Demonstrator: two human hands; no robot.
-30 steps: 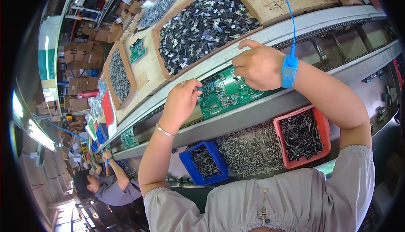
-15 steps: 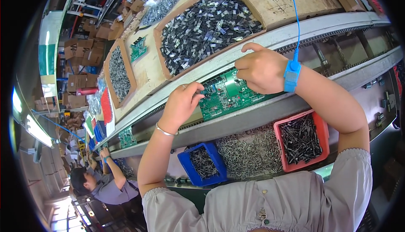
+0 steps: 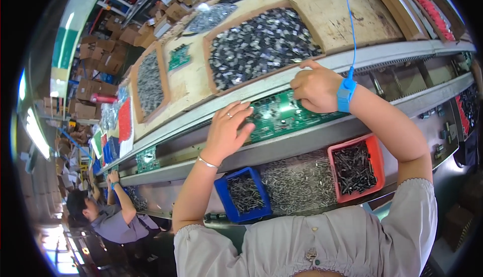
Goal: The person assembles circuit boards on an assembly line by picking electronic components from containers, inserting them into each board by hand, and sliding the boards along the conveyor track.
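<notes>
**Now at the board: both hands on the green circuit board in the conveyor track**

Broadly, the scene is a long assembly line. A pale wooden desk (image 3: 322, 10) runs behind it, with recessed trays let into its top; the largest tray (image 3: 261, 45) is heaped with small dark and silver components, and a narrower one (image 3: 150, 83) lies further to the left. In front of the desk sits the metal conveyor track (image 3: 402, 55), and in that track lies the green circuit board (image 3: 287, 116), flat and roughly level with the person's chest.

Nearer the body are a red bin (image 3: 375, 148) and a blue bin (image 3: 221, 189), both holding small dark parts, with a loose pile of silvery parts (image 3: 297, 181) between them.

The left hand (image 3: 226, 131) rests on the board's left end, fingers spread and flat, holding nothing that can be seen. The right hand (image 3: 314, 88) is curled over the board's upper right edge, fingertips bent down; whether it pinches a component I cannot tell. A blue wrist strap (image 3: 343, 95) with a blue cord (image 3: 351, 25) sits on that wrist.

By my reading, the step in hand is seating a part into the board while the left hand steadies it. A next move would call for light, straight pressure and a still board.

A co-worker (image 3: 108, 221) bends over the line at lower left.
</notes>
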